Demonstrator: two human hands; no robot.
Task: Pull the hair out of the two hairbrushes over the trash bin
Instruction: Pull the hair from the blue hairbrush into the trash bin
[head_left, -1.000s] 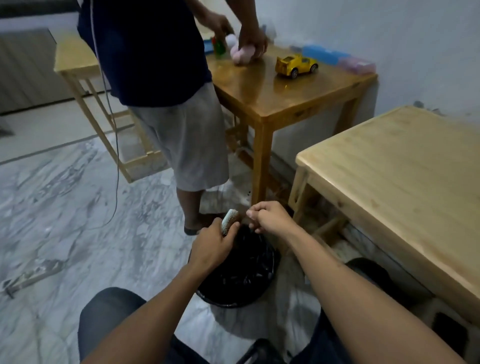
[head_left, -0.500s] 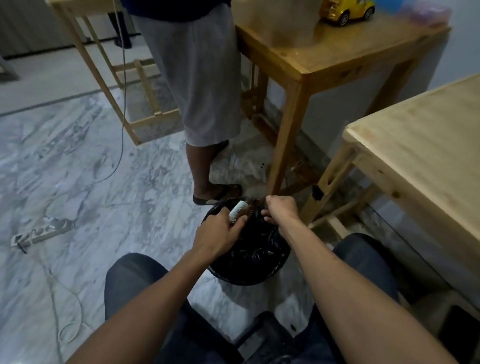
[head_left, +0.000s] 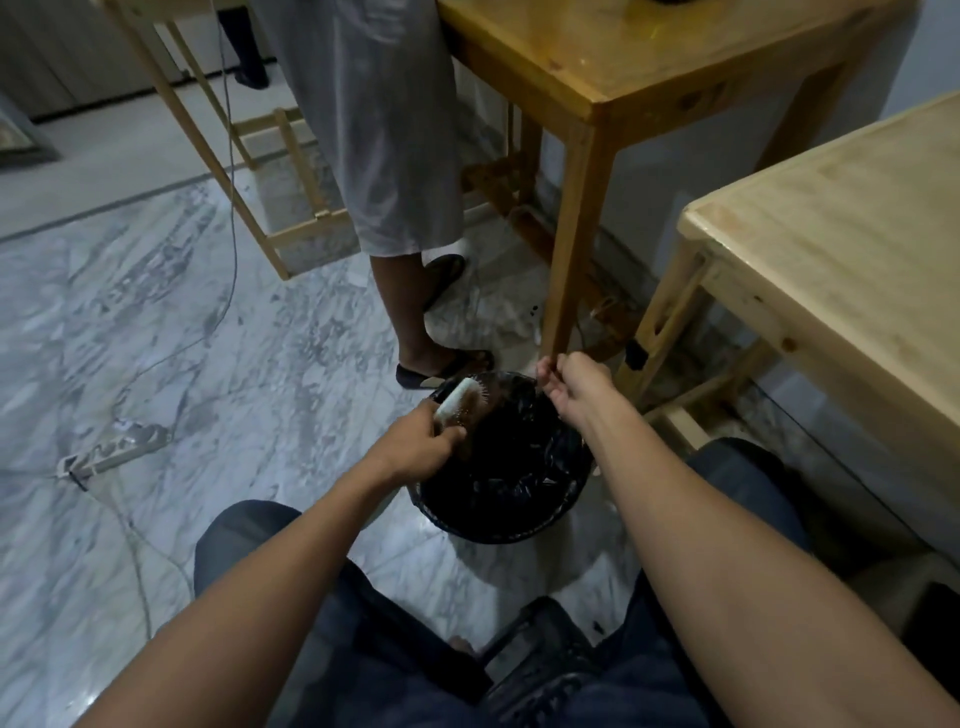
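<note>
A white-backed hairbrush (head_left: 458, 401) with brown hair tangled in its bristles is gripped in my left hand (head_left: 415, 448) over the left rim of the trash bin (head_left: 498, 535). The bin is round, lined with a black bag, and stands on the floor between my knees. My right hand (head_left: 575, 385) hovers over the bin's far right rim, a short way from the brush. Its fingertips are pinched together on a thin wisp of hair. Only one brush is in view.
Another person's leg (head_left: 402, 306) and sandal (head_left: 447, 366) stand just behind the bin. A varnished table's leg (head_left: 567, 249) comes down beside my right hand. A pale wooden table (head_left: 831, 249) is at the right. A power strip (head_left: 117, 449) and cable lie on the marble floor at the left.
My view has tilted down and closer to the bin. My right hand has drawn away from the brush to the right and upward, while the left hand keeps holding the brush.
</note>
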